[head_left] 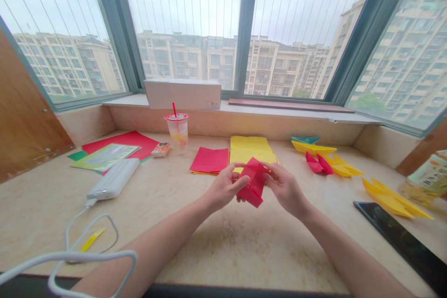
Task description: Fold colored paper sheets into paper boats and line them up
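Observation:
Between my two hands, above the counter, is a partly folded piece of red paper [252, 182] with raised flaps and creases. My left hand [228, 185] grips its left side, thumb lying across the front and fingers behind. On the other side my right hand [283, 187] pinches the paper's right edge between thumb and fingers. Just behind the hands lie a stack of yellow paper [249, 147] and, left of it, a stack of square red sheets [210, 160] with some yellow showing underneath.
Folded paper boats in yellow [314, 148], red [318, 164] and green [306, 140] stand at right, near a dark phone [394, 237] and a bottle [428, 177]. At left are a white power bank [114, 179], its cable [75, 256], a small orange-white box [161, 150] and a drink cup [178, 130].

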A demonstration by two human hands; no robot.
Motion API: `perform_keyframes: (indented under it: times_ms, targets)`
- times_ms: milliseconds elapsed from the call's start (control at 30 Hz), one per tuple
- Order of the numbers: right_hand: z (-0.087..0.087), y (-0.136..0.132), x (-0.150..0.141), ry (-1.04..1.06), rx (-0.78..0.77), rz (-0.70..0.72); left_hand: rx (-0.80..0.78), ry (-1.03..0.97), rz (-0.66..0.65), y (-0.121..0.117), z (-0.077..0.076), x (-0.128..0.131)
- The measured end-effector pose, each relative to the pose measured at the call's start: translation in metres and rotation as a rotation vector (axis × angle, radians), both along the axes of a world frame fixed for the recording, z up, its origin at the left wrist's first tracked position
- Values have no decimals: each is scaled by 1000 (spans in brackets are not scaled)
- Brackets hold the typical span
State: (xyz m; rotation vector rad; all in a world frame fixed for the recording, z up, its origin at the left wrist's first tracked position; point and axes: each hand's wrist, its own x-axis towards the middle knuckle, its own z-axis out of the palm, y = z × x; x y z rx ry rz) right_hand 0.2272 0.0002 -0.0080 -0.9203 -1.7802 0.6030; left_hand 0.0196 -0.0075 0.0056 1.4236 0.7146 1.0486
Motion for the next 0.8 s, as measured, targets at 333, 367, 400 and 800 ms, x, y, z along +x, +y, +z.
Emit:
perform_keyframes:
  times_ms: [333,367,400,800]
  targets:
    - [-3,2,0,97,29,-64,-149,-99,-22,3,0,-2]
    - [-2,2,-1,96,37,-68,-165,-93,-39,3,-1,-2]
    - [-1,1,-1,102,34,-67,-175,-81,-64,3,-2,-2]
    - [5,-7,-5,192,-152,29,-107,16,-23,2,-2,-1]
